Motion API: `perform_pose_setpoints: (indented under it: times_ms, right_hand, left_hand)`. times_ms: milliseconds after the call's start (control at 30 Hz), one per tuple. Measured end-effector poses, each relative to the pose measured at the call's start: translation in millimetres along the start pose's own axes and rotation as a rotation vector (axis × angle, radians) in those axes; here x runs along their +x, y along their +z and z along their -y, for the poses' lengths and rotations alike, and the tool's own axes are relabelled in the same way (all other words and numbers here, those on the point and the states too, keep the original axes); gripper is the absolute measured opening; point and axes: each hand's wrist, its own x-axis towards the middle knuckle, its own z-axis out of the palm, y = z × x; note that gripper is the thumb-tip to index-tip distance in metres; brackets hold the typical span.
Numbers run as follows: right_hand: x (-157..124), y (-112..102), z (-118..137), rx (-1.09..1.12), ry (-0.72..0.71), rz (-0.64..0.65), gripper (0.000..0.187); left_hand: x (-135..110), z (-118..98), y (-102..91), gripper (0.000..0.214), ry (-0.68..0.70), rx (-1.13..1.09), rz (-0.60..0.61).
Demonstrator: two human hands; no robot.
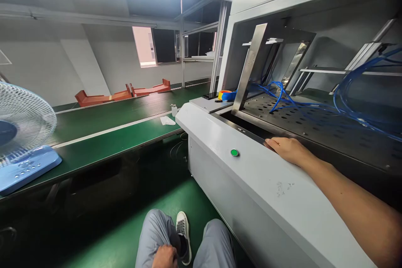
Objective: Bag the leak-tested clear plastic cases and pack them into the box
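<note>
head view | right hand (287,150) rests open on the front edge of a grey machine (251,188), fingers relaxed, holding nothing | left hand (165,256) at the near frame edge, beside a sneaker (183,234), grip cannot be told | perforated steel tray (301,121) and blue tubing (354,100) inside the machine, to the right
</note>
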Motion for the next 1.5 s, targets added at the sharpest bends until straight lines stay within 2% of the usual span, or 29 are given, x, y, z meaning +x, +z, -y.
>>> perform_pose_setpoints:
  times_ms: [500, 800, 1133, 1500]
  right_hand:
    - [-8.0, -5.5, 6.6, 0.008, -0.017, -0.015, 0.046]
    - [-4.5, -2.8, 1.8, 0.028, 0.001, 0.003, 0.046]
    - [-3.4, -2.6, 2.2, 0.015, -0.009, -0.008, 0.044]
    - [-1.7, -1.5, 0.8, 0.011, 0.0, -0.001, 0.045]
  left_hand:
    - [-1.9, -2.4, -1.9, 0.021, 0.008, -0.038, 0.0]
    - [-6.1, -8.3, -6.7, 0.019, -0.011, -0.053, -0.003]
    - [-2.4, -2.6, -1.7, 0.015, -0.002, -0.057, -0.019]
    - [-2.5, -5.3, -4.2, 0.023, -0.006, -0.052, -0.003]
